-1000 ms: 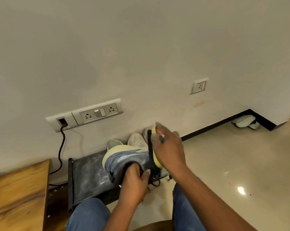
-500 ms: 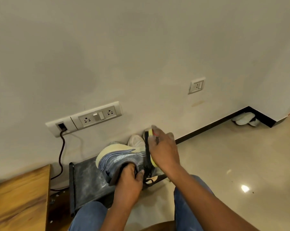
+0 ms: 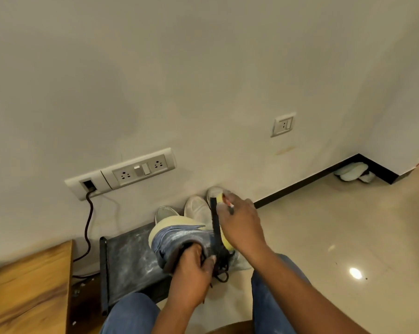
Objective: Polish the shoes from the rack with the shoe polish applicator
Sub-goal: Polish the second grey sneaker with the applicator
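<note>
The left hand grips the blue shoe by its opening above the dusty black rack; the right hand holds the yellow-and-black applicator against its side. Pale shoes at the rack's far edge are partly hidden behind it. No writing is legible.

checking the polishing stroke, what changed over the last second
The right hand slid the applicator a little along the side of the blue shoe, then back toward the toe end. Nothing was taken up or let go. The left hand kept its grip in the shoe's opening over the rack.
</note>
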